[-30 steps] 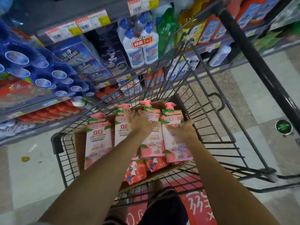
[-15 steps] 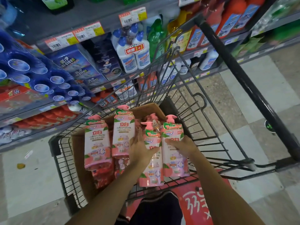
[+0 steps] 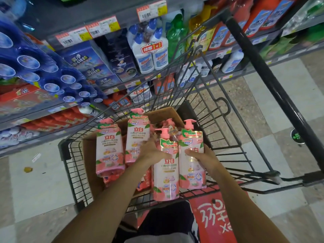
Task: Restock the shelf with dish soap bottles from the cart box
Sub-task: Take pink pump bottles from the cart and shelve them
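Left hand [image 3: 150,152] grips one pink pump bottle [image 3: 165,174]; right hand [image 3: 201,157] grips a second bottle [image 3: 192,163] just beside it. Both stand upright, pumps uppermost, above the cardboard box [image 3: 89,155] in the wire cart [image 3: 219,123]. Labels read "立白". Two more bottles [image 3: 108,148] stand in the box. Behind, a shelf tag [image 3: 151,47] reads "1+1".

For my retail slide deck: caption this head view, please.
Both hands, left hand and right hand, lift two pink pump dish soap bottles from the brown cardboard box.
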A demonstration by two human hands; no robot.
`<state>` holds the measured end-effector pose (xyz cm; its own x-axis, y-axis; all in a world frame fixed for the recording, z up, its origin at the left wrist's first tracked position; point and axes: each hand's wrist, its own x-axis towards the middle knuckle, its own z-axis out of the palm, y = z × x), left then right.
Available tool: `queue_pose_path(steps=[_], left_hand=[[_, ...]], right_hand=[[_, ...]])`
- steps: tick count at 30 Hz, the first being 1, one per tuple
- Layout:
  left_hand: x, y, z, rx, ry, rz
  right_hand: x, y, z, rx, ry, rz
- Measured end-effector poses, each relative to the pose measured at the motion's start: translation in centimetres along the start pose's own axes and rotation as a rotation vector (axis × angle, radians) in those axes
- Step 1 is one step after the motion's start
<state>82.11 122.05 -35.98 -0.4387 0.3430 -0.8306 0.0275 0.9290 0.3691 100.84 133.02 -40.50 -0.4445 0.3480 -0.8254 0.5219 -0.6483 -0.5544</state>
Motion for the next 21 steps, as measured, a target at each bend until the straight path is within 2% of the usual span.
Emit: queue_pose_path(steps=[4,8,14,21], left_hand=[[-0.2,0.2,-0.3,0.073,-0.016,-0.008],[-1.0,-1.2,0.0,-0.131,0.001,0.009],[-2.6,-2.3,0.2,-0.218,0.004,0.042],[-4.8,-4.8,-0.5,-0.567,0.128,0.121]], right_hand=[[-0.2,0.3,-0.1,0.056,-0.005,-0.021],[-0.3,0.2,-0.6,0.034,0.004,-0.047],[-0.7,-0.7,-0.6,-0.165,0.036,-0.096],[-3.1,-0.6,1.2,-0.167,0.144,-0.296]])
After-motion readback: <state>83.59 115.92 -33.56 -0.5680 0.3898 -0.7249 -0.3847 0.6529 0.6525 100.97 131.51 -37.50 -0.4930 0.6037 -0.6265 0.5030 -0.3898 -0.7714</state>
